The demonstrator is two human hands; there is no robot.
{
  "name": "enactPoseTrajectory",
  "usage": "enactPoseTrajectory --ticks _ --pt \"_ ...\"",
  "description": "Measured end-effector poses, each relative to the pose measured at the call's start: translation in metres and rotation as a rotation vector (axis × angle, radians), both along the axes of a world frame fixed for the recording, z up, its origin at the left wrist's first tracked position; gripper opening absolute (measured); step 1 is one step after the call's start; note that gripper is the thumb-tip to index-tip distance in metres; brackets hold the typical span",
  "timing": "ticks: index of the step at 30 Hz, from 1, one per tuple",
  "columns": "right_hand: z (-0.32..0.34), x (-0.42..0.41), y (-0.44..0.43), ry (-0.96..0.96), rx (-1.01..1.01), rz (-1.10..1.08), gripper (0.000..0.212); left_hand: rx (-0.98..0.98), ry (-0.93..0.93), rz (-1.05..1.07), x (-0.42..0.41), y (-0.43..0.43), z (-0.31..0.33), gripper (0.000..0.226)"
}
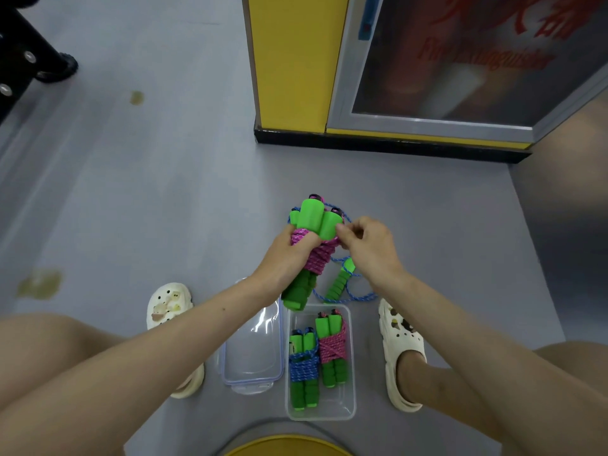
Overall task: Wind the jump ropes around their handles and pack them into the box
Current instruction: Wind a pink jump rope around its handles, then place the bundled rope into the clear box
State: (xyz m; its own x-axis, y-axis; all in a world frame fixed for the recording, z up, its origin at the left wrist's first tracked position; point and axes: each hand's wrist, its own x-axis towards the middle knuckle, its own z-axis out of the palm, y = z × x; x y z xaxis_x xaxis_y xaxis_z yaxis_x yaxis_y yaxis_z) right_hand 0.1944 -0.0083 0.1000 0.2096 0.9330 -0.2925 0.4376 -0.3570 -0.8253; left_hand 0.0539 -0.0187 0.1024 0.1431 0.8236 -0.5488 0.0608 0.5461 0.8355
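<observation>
My left hand (286, 258) grips a pink jump rope (317, 255) wound round its pair of green handles, held above the floor. My right hand (365, 248) pinches the rope's end at the top of the winding, beside the handle tops. A loose blue jump rope (342, 284) with green handles lies on the floor under my hands. The clear plastic box (348, 408) stands on the floor in front of me. It holds a wound blue rope bundle (304, 370) on the left and a wound pink rope bundle (332, 348) on the right.
The box's clear lid (253, 350) lies left of the box. My feet in white clogs (399, 350) stand on either side. A yellow pillar (289, 64) and a fire extinguisher cabinet (460, 60) rise ahead. A yellow stool edge (286, 447) shows below.
</observation>
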Motion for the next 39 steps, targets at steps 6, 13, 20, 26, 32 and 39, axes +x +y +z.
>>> enactPoseTrajectory --ticks 6,13,20,26,32,39 --pt "-0.009 0.011 0.005 0.465 -0.205 -0.276 0.020 -0.062 -0.083 -0.003 0.005 0.000 -0.004 0.014" --pt "-0.011 0.013 -0.008 0.629 -0.309 -0.369 0.018 -0.087 -0.096 -0.067 -0.001 -0.012 -0.010 0.030" --pt "-0.002 0.028 -0.044 0.637 -0.399 -0.152 0.025 -0.288 -0.156 -0.253 -0.008 -0.034 0.009 0.042" --pt "0.021 0.052 -0.076 0.836 -0.436 0.120 0.020 -0.305 -0.102 -0.380 0.001 -0.050 0.012 0.044" --pt "0.003 0.063 -0.104 0.329 -0.144 0.125 0.034 -0.250 0.255 -0.294 0.019 -0.074 -0.023 0.068" --pt "-0.048 0.039 -0.131 -0.174 0.094 0.536 0.037 -0.520 0.047 -0.035 0.011 -0.076 -0.079 0.043"
